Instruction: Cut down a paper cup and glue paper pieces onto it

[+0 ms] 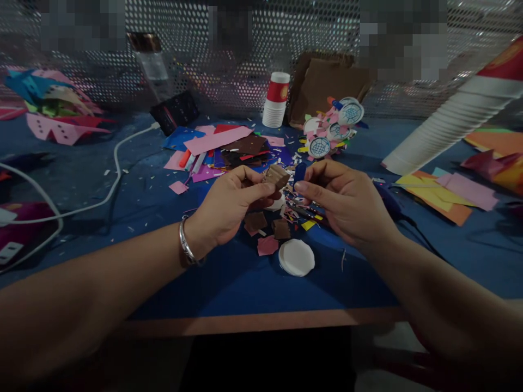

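My left hand [232, 201] pinches a small piece of brown cardboard [277, 176] between thumb and fingers. A dark blue paper piece [299, 174] with a rounded top is gripped in my right hand [343, 198]. The two pieces are held close together but apart, above the blue table. Below my hands lie brown cardboard squares [281, 228], a pink paper scrap [267, 245] and a white round disc [297, 257]. Behind them spreads a pile of coloured paper [229, 142] and small clippings, partly hidden by my hands.
A short cup stack [274, 100] and a cardboard sheet [327, 87] stand at the back. A cup-and-paper craft [333, 128] sits before the sheet. A long leaning cup stack [445, 114] is at right. A white cable [118, 163] crosses the left; a power strip [20, 234] lies there.
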